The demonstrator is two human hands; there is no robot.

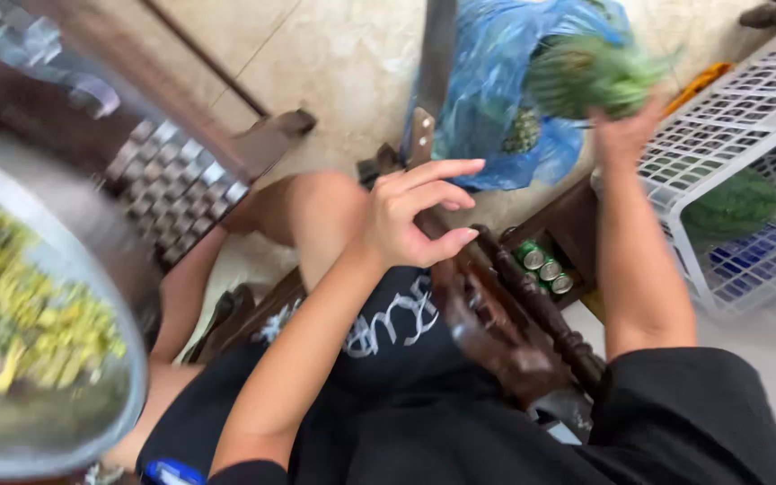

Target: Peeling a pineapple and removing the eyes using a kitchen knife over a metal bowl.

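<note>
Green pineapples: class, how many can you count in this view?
3: one pineapple in the right hand, one in the blue bag, one inside the white crate. Others may be hidden.

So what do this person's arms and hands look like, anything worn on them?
Both forearms are bare. The left hand and the right hand show no gloves, and no rings or watch that I can see. A loose black sleeve covers the right upper arm.
</note>
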